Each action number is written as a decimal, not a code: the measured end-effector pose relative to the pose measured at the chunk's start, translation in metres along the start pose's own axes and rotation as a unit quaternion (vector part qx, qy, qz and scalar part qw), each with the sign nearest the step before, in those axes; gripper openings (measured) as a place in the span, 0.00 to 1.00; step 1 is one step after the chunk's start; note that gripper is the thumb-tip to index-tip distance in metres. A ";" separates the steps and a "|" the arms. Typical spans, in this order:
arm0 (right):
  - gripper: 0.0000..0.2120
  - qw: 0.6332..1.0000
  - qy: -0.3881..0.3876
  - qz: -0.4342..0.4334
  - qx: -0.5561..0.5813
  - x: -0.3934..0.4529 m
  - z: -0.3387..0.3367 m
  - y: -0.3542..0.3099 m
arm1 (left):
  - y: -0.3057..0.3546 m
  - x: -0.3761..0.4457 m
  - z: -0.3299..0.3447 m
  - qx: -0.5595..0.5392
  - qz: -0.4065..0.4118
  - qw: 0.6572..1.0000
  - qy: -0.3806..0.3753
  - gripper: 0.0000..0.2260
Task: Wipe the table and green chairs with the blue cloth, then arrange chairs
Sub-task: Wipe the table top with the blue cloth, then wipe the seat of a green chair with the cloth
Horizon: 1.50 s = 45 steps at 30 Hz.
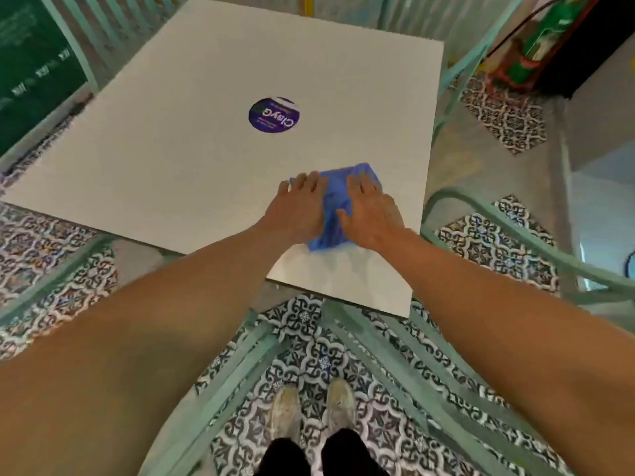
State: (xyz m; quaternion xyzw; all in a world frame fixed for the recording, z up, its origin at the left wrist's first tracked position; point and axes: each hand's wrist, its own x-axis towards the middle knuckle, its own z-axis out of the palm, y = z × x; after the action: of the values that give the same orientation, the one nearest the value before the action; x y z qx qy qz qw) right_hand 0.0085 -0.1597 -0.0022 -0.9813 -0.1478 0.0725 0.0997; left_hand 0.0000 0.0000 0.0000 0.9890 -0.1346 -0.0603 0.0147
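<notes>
A white square table fills the middle of the head view, with a round purple sticker near its centre. The blue cloth lies on the table near its right front corner. My left hand and my right hand both press flat on the cloth with straight fingers, side by side. Most of the cloth is hidden under my palms. A green chair stands to the right of the table, and another green chair frame shows at the lower left.
Green chair rails run across the patterned tile floor below the table corner, close to my shoes. A green board stands at the back left. A green and red extinguisher stands at the back right.
</notes>
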 end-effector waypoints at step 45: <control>0.09 0.957 -0.054 -0.198 0.204 -0.009 0.290 -0.368 | -0.252 -0.386 0.262 -0.332 -0.563 0.756 0.044 0.23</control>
State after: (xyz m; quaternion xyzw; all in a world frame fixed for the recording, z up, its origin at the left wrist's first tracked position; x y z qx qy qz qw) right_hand -0.1512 0.2331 -0.2024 -0.8855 -0.3268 0.1333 0.3022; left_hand -0.3349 0.3430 -0.2269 0.8208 0.4755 -0.0548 0.3117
